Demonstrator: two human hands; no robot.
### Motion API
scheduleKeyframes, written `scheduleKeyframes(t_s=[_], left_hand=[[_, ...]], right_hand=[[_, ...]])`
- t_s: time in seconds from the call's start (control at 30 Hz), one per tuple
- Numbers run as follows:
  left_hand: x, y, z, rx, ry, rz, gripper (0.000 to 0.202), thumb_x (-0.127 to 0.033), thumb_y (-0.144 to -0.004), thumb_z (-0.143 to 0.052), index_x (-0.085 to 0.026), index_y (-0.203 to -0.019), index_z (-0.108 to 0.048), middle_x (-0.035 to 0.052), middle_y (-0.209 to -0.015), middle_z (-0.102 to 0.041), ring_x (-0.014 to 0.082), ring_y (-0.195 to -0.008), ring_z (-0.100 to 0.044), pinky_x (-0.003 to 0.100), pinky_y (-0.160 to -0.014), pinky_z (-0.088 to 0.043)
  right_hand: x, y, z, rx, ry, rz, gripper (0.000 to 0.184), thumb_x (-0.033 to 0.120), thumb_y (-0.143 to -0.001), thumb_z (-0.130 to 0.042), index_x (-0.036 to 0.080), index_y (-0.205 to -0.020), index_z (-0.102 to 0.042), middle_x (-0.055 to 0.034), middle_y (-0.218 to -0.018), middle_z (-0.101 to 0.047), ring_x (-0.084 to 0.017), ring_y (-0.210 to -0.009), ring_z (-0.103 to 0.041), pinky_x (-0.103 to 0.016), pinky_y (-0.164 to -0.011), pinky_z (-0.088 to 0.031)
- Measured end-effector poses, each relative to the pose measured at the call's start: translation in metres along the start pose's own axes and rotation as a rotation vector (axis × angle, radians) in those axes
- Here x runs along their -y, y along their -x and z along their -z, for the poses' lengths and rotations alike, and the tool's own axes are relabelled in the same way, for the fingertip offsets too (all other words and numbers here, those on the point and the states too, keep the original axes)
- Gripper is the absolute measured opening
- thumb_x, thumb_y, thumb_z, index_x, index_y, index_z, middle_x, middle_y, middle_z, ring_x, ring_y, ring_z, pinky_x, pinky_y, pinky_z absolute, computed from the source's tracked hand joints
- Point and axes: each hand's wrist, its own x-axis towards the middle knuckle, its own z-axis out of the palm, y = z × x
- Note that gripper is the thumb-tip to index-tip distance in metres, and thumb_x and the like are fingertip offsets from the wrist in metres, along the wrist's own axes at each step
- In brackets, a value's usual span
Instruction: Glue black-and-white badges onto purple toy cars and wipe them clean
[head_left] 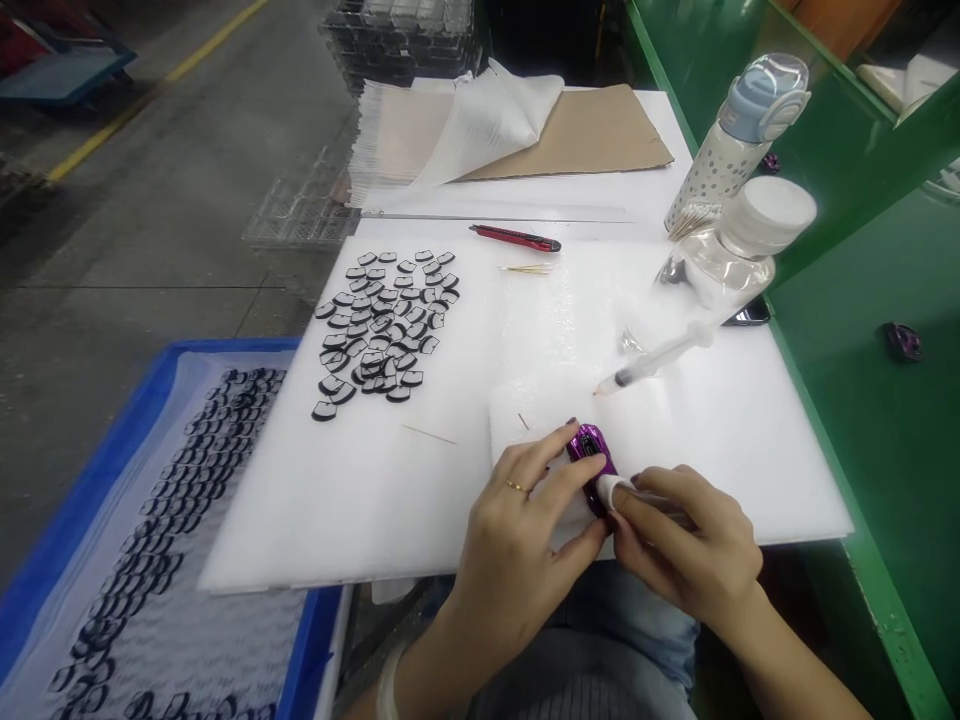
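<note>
Worker's L hand (521, 520) grips a glossy, faceted purple part (587, 442) btwn both hands; R hand (697, 545) pinches a white wipe (608, 488) (cloth/paper, can't tell) against it. Part's near end mostly hidden. Slim clear syringe (658, 360) lies just beyond hands.

On the table (405, 520), small pieces (381, 323) are spread at left; a casing (587, 441) is held near the front edge between left hand (517, 525) and right hand (694, 545); a syringe (660, 358) is laid at right, before a jar (724, 262); cardboard (592, 130) is placed behind.
</note>
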Motion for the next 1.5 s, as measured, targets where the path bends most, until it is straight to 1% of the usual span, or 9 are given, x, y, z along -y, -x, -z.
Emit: scheduleKeyframes(t_s=[0.2, 0.33, 0.53, 0.67, 0.87, 1.0, 1.13, 1.33, 1.5], left_hand=[[0.01, 0.005, -0.005, -0.086, -0.006, -0.125, 0.034, -0.021, -0.083, -0.076, -0.02, -0.115, -0.066, 0.0148, -0.127, -0.063, 0.0239, -0.105, -0.064, 0.037, -0.087, -0.058], [0.016, 0.007, -0.01, -0.153, -0.043, -0.244, 0.027, -0.025, -0.082, -0.078, -0.018, -0.106, -0.068, 0.0145, -0.12, -0.065, 0.0253, -0.105, -0.065, 0.037, -0.085, -0.057], [0.011, 0.009, 0.003, -0.114, 0.052, -0.176, 0.053, -0.063, -0.094, -0.048, -0.018, -0.115, -0.067, 0.0136, -0.122, -0.063, 0.0234, -0.11, -0.064, 0.036, -0.091, -0.056], [0.006, 0.01, 0.009, -0.184, 0.111, -0.154, 0.02, -0.023, -0.098, -0.057, -0.014, -0.114, -0.065, 0.0079, -0.111, -0.066, 0.0153, -0.104, -0.064, 0.025, -0.093, -0.052], [0.011, 0.003, 0.001, -0.096, 0.045, -0.24, 0.018, -0.005, -0.09, -0.063, -0.013, -0.104, -0.069, 0.0055, -0.102, -0.066, 0.0141, -0.097, -0.062, 0.027, -0.09, -0.049], [0.015, 0.002, -0.002, -0.068, 0.006, -0.298, 0.017, -0.005, -0.09, -0.063, -0.013, -0.104, -0.069, 0.0065, -0.102, -0.065, 0.0166, -0.096, -0.06, 0.031, -0.087, -0.048], [0.016, 0.004, -0.001, -0.047, -0.044, -0.32, 0.017, -0.004, -0.09, -0.062, -0.014, -0.104, -0.068, 0.0071, -0.104, -0.064, 0.0186, -0.096, -0.059, 0.034, -0.087, -0.046], [0.013, 0.005, 0.001, -0.004, -0.098, -0.329, 0.018, -0.008, -0.095, -0.057, -0.015, -0.108, -0.066, 0.0071, -0.108, -0.063, 0.0186, -0.101, -0.057, 0.032, -0.09, -0.046], [0.011, 0.003, 0.001, -0.011, -0.119, -0.292, 0.018, -0.009, -0.094, -0.056, -0.017, -0.106, -0.067, 0.0055, -0.105, -0.065, 0.0178, -0.1, -0.058, 0.03, -0.087, -0.049]], right_hand=[[-0.043, -0.004, 0.029, -0.153, 0.246, -0.253, 0.019, 0.016, -0.084, -0.073, 0.025, -0.1, -0.069, -0.0015, -0.081, -0.07, -0.014, -0.059, -0.061, -0.028, -0.05, -0.046], [-0.062, -0.007, 0.036, -0.134, 0.385, -0.348, 0.018, 0.028, -0.088, -0.069, 0.022, -0.105, -0.068, -0.008, -0.101, -0.072, -0.028, -0.093, -0.067, -0.041, -0.076, -0.052], [0.008, -0.017, 0.001, -0.064, 0.076, -0.332, 0.019, 0.028, -0.088, -0.066, 0.02, -0.102, -0.056, -0.0037, -0.085, -0.067, -0.019, -0.075, -0.064, -0.033, -0.067, -0.052], [0.022, -0.021, -0.013, 0.039, 0.053, -0.332, 0.033, 0.026, -0.091, -0.059, 0.018, -0.122, -0.051, -0.0065, -0.094, -0.069, -0.021, -0.08, -0.065, -0.036, -0.069, -0.053], [-0.062, 0.085, 0.075, -0.271, 0.444, -0.975, 0.049, 0.041, -0.081, -0.066, 0.022, -0.125, -0.057, -0.0089, -0.105, -0.072, -0.028, -0.087, -0.069, -0.044, -0.076, -0.055], [-0.101, 0.162, 0.144, -0.131, 0.652, -1.332, 0.039, 0.049, -0.074, -0.066, 0.022, -0.101, -0.066, -0.0135, -0.089, -0.074, -0.039, -0.079, -0.068, -0.049, -0.062, -0.048], [-0.163, 0.15, 0.164, -0.155, 0.631, -1.24, 0.031, 0.053, -0.08, -0.062, 0.026, -0.095, -0.069, -0.0148, -0.098, -0.072, -0.036, -0.085, -0.067, -0.048, -0.07, -0.047], [-0.298, 0.084, 0.149, -0.27, 0.59, -1.024, 0.036, 0.054, -0.083, -0.064, 0.019, -0.09, -0.063, -0.0076, -0.087, -0.066, -0.024, -0.087, -0.062, -0.049, -0.086, -0.05], [-0.285, 0.065, 0.147, -0.307, 0.525, -0.781, 0.023, 0.047, -0.084, -0.062, 0.025, -0.088, -0.061, -0.0076, -0.073, -0.063, -0.03, -0.083, -0.063, -0.052, -0.082, -0.048]])
